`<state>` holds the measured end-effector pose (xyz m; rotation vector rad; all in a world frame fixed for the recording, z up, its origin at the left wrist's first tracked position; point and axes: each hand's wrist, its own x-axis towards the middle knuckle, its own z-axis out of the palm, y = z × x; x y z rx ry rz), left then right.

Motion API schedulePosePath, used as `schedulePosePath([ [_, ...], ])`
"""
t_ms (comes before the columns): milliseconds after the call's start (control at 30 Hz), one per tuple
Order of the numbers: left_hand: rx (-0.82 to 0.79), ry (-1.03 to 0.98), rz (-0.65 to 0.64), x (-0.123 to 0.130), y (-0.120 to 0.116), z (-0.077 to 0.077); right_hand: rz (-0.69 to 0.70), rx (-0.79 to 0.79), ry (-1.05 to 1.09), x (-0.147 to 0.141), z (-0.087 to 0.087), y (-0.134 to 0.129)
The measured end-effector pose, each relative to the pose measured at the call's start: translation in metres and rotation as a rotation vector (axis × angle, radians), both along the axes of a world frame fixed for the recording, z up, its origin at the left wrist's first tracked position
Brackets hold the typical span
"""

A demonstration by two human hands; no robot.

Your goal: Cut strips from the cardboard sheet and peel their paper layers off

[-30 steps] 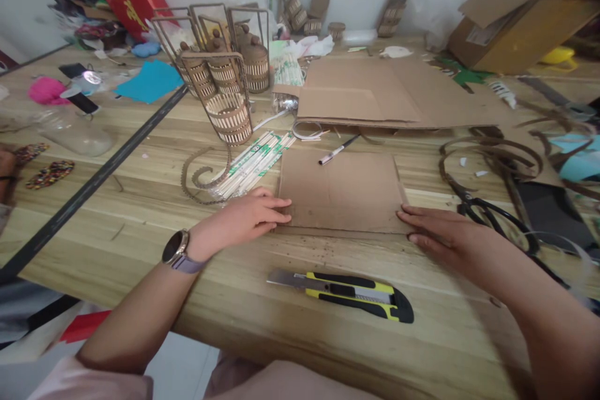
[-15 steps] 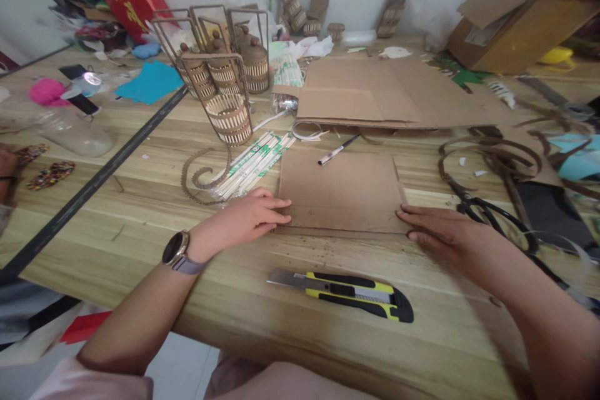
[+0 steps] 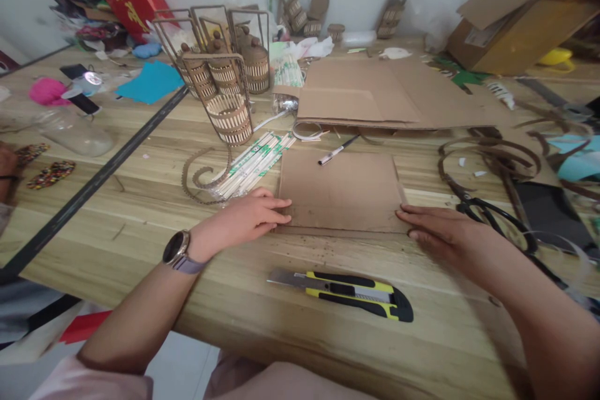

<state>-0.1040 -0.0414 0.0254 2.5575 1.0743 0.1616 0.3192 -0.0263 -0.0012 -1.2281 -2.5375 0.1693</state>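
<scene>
A rectangular piece of cardboard lies flat on the wooden table, with a fold line or cut edge along its near side. My left hand holds its near left corner, fingertips on top and thumb by the edge. At the near right corner my right hand grips it in the same way, fingers on the surface and thumb low at the edge. Between my body and the cardboard lies a yellow and black utility knife, its blade pointing left. A pen rests across the cardboard's far edge.
Wrapped sticks and a curled corrugated strip lie left of the cardboard. Behind stand small slatted baskets and larger cardboard sheets. Black scissors lie at right. Another person's hand shows at far left.
</scene>
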Motion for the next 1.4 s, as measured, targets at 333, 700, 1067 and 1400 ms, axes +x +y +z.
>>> schedulePosePath([
  [333,0.04,0.041,-0.004,0.002,-0.003,0.003,0.027,0.017,-0.006,0.0,0.0,0.002],
  [700,-0.026,0.258,-0.071,0.037,0.011,0.029,0.02,0.025,0.023,0.002,-0.004,0.002],
  [1067,-0.203,0.49,-0.308,0.088,0.05,0.046,0.011,0.015,0.014,0.0,-0.005,0.001],
  [1400,-0.234,0.582,-0.296,0.099,0.051,0.055,0.018,-0.01,-0.015,-0.003,0.005,0.001],
])
